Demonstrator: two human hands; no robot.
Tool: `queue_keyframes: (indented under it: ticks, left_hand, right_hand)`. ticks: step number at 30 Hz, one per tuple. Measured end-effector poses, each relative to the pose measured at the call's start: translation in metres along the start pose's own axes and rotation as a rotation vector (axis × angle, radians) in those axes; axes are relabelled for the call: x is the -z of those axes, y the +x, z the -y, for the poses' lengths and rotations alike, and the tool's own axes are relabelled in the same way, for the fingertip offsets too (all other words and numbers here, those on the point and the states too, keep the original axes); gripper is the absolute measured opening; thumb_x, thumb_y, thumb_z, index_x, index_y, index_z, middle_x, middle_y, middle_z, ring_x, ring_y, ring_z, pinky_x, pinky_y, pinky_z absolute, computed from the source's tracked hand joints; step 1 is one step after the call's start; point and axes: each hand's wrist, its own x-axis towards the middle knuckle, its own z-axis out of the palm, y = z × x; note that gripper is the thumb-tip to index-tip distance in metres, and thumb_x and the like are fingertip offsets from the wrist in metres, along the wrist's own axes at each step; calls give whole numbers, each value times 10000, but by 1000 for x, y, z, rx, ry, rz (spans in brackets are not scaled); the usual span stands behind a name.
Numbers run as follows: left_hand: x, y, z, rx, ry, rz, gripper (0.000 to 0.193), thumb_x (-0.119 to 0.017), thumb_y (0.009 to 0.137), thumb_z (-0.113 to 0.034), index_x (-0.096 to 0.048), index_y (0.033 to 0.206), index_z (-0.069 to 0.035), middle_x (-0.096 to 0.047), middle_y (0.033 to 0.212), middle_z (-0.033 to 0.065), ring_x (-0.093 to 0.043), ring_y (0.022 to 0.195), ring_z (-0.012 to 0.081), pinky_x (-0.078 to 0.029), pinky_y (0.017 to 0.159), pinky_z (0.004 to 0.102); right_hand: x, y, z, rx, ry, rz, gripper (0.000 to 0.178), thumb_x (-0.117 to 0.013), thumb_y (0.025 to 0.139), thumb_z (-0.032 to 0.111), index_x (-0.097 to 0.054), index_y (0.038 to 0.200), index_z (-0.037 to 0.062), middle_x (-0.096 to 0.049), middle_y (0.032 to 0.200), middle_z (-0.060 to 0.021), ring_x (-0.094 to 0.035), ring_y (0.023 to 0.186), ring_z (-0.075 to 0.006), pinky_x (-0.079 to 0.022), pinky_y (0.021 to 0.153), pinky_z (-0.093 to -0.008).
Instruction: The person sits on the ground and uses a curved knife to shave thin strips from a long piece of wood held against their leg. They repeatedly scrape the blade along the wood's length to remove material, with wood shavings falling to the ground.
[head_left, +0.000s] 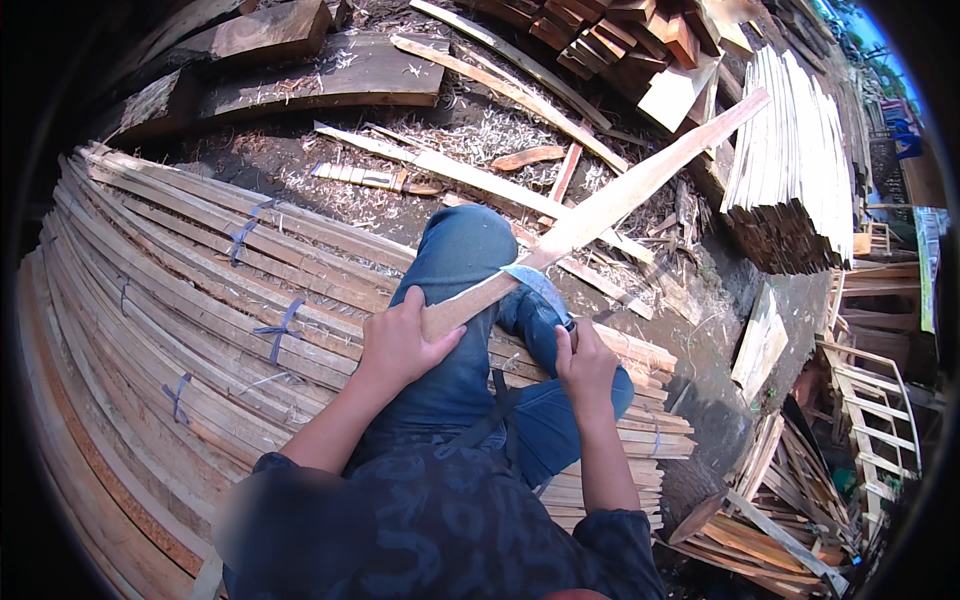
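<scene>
A long pale wooden plank [640,202] slants from my lap up to the far right, lying across my raised thigh. My left hand [398,342] is closed on its near end, thumb on top. In my right hand [586,366] is a knife with a broad curved blade [541,291], its dark handle mostly hidden in the closed fingers. The blade lies against the plank, a little beyond my left hand. My legs, in blue jeans [468,250], are bent beneath the work.
Bundles of long wooden strips [190,300], tied with purplish bands, lie under and left of me. Shavings, loose slats [440,160] and a banded, sheath-like piece [360,176] litter the ground ahead. A pale stack of slats [788,150] stands far right, a ladder-like frame [875,410] nearer.
</scene>
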Motion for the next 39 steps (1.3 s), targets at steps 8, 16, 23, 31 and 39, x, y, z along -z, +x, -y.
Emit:
queue_keyframes:
  ticks: [8,16,23,31,39]
  left_hand:
    - [3,-4,-3,-15,74,-45,562,-736,739,-533,-501,849,-33,-613,646,211,-641,646,414,-502,607,496]
    - [6,-6,1,-34,120,-11,579,-693,759,-572,-521,867,-30,-645,694,218,-658,686,405,-512,631,503]
    - [3,3,-6,-59,118,-51,581,-711,737,-578,-545,844,-32,-639,686,199,-652,686,403,-507,627,503]
    - [-6,9,-12,-114,192,-83,555,-732,729,-548,-540,848,-41,-626,664,187,-648,654,392,-502,592,484]
    - [0,18,7,-30,77,-65,539,-748,716,-514,-501,820,-47,-602,635,186,-627,623,400,-486,571,477]
  right_hand:
    - [-10,44,-45,113,-191,-91,266,-588,924,351,-525,893,95,-625,732,-132,-650,638,-332,-510,531,-434]
    - [45,-3,-215,-655,-104,-471,402,-459,986,403,-583,937,23,-648,779,-225,-622,773,-450,-455,663,-538]
    - [14,-32,-44,-315,201,-172,323,-560,956,314,-522,798,36,-580,620,-159,-601,597,-392,-446,553,-472]
    - [-1,45,-81,12,-279,-126,332,-557,937,428,-544,839,111,-612,649,-103,-650,590,-312,-506,493,-431]
    - [41,25,-152,-471,71,-333,355,-518,980,340,-561,831,21,-580,626,-192,-588,618,-405,-421,578,-488]
